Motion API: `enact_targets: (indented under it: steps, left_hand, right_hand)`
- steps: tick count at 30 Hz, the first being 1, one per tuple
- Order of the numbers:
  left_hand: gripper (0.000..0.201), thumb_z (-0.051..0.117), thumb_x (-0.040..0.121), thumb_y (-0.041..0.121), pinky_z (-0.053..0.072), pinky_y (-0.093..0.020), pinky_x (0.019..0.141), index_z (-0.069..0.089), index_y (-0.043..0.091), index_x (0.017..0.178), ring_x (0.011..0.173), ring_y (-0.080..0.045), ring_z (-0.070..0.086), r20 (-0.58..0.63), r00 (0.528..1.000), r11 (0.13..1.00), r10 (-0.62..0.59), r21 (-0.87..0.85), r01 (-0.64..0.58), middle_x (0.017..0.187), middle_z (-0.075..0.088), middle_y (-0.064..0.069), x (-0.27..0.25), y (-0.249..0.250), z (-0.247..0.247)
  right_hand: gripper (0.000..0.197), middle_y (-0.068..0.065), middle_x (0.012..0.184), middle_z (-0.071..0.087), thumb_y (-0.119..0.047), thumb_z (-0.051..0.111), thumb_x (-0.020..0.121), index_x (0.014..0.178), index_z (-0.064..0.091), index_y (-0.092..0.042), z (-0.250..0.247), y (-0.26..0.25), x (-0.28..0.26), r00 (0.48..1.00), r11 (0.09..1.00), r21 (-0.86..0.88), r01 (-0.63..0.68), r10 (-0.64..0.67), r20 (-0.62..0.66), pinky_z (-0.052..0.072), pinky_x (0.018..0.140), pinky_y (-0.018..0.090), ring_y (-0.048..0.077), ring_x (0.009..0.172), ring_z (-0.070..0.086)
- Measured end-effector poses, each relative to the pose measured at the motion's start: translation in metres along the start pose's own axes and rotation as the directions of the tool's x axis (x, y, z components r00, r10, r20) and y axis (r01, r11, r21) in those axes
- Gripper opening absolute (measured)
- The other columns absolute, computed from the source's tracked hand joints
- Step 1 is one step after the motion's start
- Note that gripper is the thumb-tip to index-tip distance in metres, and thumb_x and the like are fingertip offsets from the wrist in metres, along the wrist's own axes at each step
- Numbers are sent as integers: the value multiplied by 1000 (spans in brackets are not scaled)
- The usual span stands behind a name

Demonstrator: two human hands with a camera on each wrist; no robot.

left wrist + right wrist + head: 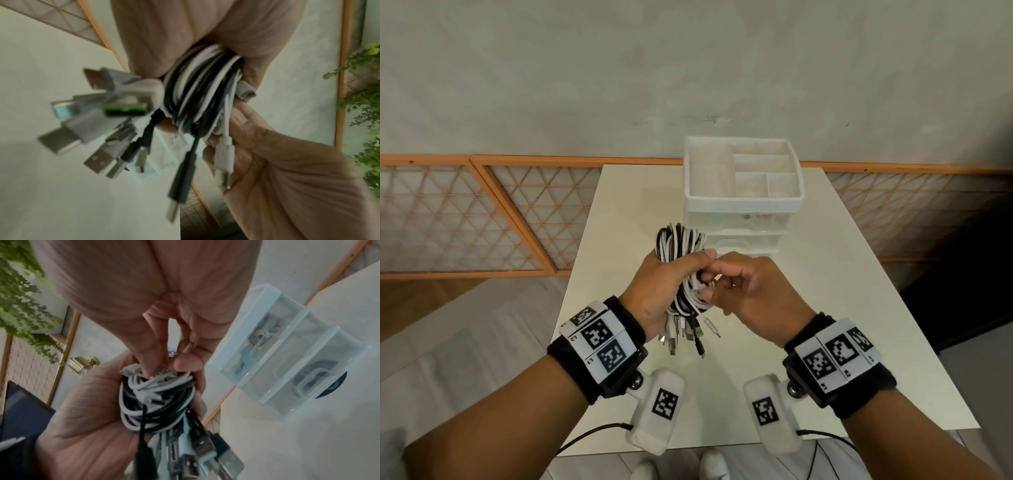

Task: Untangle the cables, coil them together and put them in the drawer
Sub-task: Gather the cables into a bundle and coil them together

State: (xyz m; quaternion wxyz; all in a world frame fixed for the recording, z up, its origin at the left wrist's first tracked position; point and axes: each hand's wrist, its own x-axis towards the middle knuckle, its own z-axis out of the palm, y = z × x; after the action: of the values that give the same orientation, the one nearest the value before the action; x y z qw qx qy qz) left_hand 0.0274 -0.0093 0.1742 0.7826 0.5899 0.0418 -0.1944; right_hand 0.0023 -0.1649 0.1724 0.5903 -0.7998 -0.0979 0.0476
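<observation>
A coiled bundle of black and white cables (681, 250) (197, 100) (158, 400) is held above the table. My left hand (671, 274) grips the bundle around its middle, thumb across the front. Several USB plugs (685, 335) (88, 129) (207, 456) hang loose below the hand. My right hand (726, 277) pinches cable strands at the bundle's right side with thumb and fingertips (185, 363). Behind stands the clear drawer unit (744, 240) (287, 353), all of its drawers pushed in, with small items inside.
A white compartment tray (743, 202) sits on top of the drawer unit. The white table (842, 308) ends near me at a front edge. An orange-framed lattice panel (482, 216) runs along the wall. Camera leads hang from both wrists.
</observation>
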Motion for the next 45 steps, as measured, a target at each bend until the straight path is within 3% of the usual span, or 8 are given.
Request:
enact_targets:
  steps: [6, 10, 17, 25, 29, 33, 37, 45]
  left_hand:
    - [44, 68, 85, 19, 56, -39, 73, 61, -16, 111, 83, -38, 64, 104, 994, 999, 40, 25, -43, 99, 63, -41, -4, -3, 1]
    - [42, 69, 87, 16, 51, -50, 82, 59, -18, 110, 87, -43, 62, 53, 995, 997, 82, 12, -82, 109, 56, -47, -1, -4, 2]
    - [44, 71, 84, 22, 58, -44, 85, 63, -11, 112, 99, -41, 70, 79, 995, 998, 67, -25, -66, 109, 68, -33, -1, -11, 2]
    - [12, 58, 94, 9, 52, -31, 69, 68, 3, 95, 68, -24, 53, 177, 977, 991, 118, -82, -105, 70, 55, -12, 2, -8, 2]
    - [20, 65, 86, 10, 54, -28, 75, 69, 0, 104, 79, -20, 61, 212, 964, 986, 163, -71, -151, 81, 70, -7, 0, -5, 2]
    - [43, 70, 82, 12, 54, -33, 83, 60, -12, 117, 96, -32, 59, 178, 972, 987, 151, -85, -138, 103, 61, -26, 3, -6, 0]
    - [44, 76, 80, 11, 55, -32, 90, 64, 3, 122, 109, -26, 68, 210, 966, 984, 149, 62, -165, 116, 71, -17, 3, -8, 0]
    - [49, 71, 78, 19, 54, -27, 79, 64, -1, 121, 90, -17, 70, 207, 975, 997, 78, -5, -78, 97, 73, -8, 4, -5, 3]
  right_hand:
    - [17, 8, 68, 70, 13, 69, 79, 82, 74, -4, 3, -7, 3, 990, 988, 150, -39, 59, -129, 50, 53, 27, 14, 54, 60]
    - [15, 6, 66, 66, 4, 72, 81, 84, 71, -11, 3, -8, 6, 994, 993, 101, -54, 62, -86, 48, 52, 22, 12, 53, 58]
    - [5, 4, 60, 65, 2, 68, 77, 77, 70, -3, 3, -5, 5, 992, 995, 65, -81, 86, -91, 45, 51, 23, 11, 51, 56]
    - [13, 21, 73, 68, 7, 68, 86, 99, 70, 9, 2, -2, 10, 963, 898, 436, -58, 166, -214, 55, 55, 29, 24, 57, 63]
    - [15, 16, 72, 70, 10, 67, 84, 98, 69, 6, 2, -2, 10, 956, 869, 493, -26, 166, -243, 56, 56, 28, 23, 57, 64]
    - [8, 19, 73, 67, 5, 66, 84, 92, 65, 6, -12, -9, 13, 978, 774, 623, -114, 198, -66, 57, 58, 29, 25, 60, 64]
    - [16, 12, 66, 63, -6, 72, 83, 89, 64, 5, -18, -11, 16, 964, 808, 545, -226, 265, 7, 55, 53, 26, 21, 54, 61]
    - [3, 15, 65, 62, 8, 63, 87, 84, 64, 7, -13, -9, 19, 930, 793, 577, -195, 336, -147, 53, 49, 24, 21, 52, 59]
